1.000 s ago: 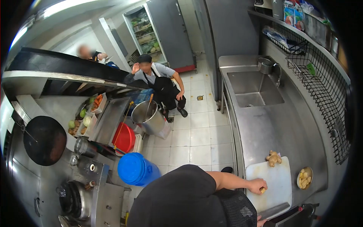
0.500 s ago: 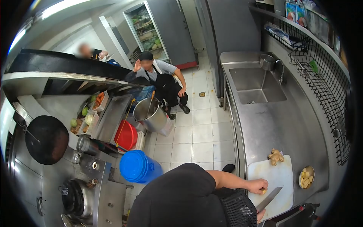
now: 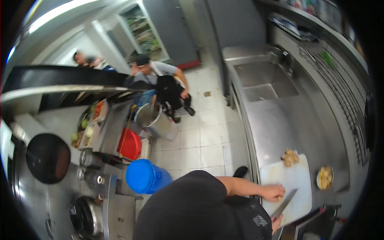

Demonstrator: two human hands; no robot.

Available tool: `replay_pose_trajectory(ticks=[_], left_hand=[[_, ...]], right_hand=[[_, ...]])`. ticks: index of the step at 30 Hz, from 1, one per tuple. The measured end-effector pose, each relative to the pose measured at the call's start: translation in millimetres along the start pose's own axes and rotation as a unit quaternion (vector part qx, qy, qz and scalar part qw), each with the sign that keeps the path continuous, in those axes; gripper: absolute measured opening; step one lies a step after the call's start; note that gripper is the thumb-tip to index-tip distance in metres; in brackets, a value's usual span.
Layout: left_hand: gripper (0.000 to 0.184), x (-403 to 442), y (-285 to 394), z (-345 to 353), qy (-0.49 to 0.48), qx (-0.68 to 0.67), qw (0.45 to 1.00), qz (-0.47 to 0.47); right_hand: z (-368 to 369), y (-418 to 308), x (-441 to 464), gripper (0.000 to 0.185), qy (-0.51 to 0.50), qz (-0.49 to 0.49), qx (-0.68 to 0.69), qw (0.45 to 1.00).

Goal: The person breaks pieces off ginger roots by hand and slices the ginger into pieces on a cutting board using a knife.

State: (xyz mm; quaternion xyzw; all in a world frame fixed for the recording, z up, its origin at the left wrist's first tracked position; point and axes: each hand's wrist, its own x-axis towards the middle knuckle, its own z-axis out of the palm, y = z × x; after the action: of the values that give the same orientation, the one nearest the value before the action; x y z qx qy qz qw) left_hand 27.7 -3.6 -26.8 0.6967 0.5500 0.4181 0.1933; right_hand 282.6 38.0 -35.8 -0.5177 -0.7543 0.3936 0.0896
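Looking down, we find the view blurred, the knife's [image 3: 286, 203] handle hidden in our right hand [image 3: 277, 224], and that wrist out of sight behind our body. Our left hand [image 3: 274, 192] closes over a small ginger piece [image 3: 279, 198] on the left half of the white board [image 3: 298, 176], leaving only a pale yellow bit showing. The knobbly tan ginger root [image 3: 290, 158] sits at the board's far edge. A second ago the blade lay along the near edge; now it slants far-right, near our left fingers.
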Motion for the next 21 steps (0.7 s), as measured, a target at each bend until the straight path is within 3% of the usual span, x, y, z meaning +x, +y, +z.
replay_pose_trajectory(ticks=[1, 2, 3, 4, 5, 6, 7, 8, 9, 12, 14, 21], left_hand=[[0.022, 3.8, -6.8, 1.8, -0.019, 0.034, 0.998, 0.04], [0.027, 4.3, -10.8, 2.4, 0.003, 0.015, 1.0, 0.022], [0.03, 2.2, -17.6, 10.5, 0.053, 0.039, 0.997, 0.045], [0.031, 3.8, -10.5, 0.1, -0.007, 0.036, 0.999, -0.033], [0.03, -0.4, -23.0, 6.1, 0.022, 0.043, 0.998, 0.042], [0.027, -1.0, -19.7, 1.6, -0.024, -0.05, 0.998, -0.038], [0.027, 2.0, -2.5, -15.3, -0.058, -0.085, 0.993, -0.063], [0.028, 1.9, 2.0, -16.9, -0.07, -0.066, 0.995, -0.033], [0.029, -1.1, 3.9, -14.3, 0.011, -0.012, 1.0, 0.001], [0.027, 5.6, 17.4, -27.0, -0.019, -0.039, 0.999, -0.033], [0.026, 0.8, 15.0, -28.6, -0.021, -0.023, 0.999, -0.019], [0.02, 4.3, 17.4, -27.3, -0.031, 0.018, 0.999, 0.012]], right_hand=[[-7.3, -19.3, -14.8, 0.054, -0.006, -0.008, -0.02, 1.0], [-8.6, -23.3, -19.9, 0.052, 0.011, -0.067, -0.057, 0.996], [-18.7, -48.7, -26.0, 0.051, -0.034, -0.022, -0.028, 0.999], [-29.7, -85.4, -38.4, 0.053, -0.013, -0.049, -0.021, 0.999], [-31.3, -98.6, -41.4, 0.047, 0.012, -0.018, -0.03, 0.999], [-29.5, -94.3, -43.6, 0.047, 0.04, -0.04, -0.011, 0.998], [-40.4, -119.1, -52.7, 0.045, 0.027, 0.029, -0.03, 0.999], [-38.0, -109.2, -62.7, 0.047, 0.027, 0.044, -0.014, 0.999], [-38.4, -109.9, -66.7, 0.048, 0.027, 0.049, -0.023, 0.998], [-35.2, -111.8, -72.8, 0.046, 0.067, 0.042, 0.0, 0.997], [-30.8, -109.3, -70.9, 0.042, 0.008, 0.049, -0.053, 0.997], [-36.7, -136.7, -84.8, 0.042, -0.015, 0.035, -0.086, 0.996]])
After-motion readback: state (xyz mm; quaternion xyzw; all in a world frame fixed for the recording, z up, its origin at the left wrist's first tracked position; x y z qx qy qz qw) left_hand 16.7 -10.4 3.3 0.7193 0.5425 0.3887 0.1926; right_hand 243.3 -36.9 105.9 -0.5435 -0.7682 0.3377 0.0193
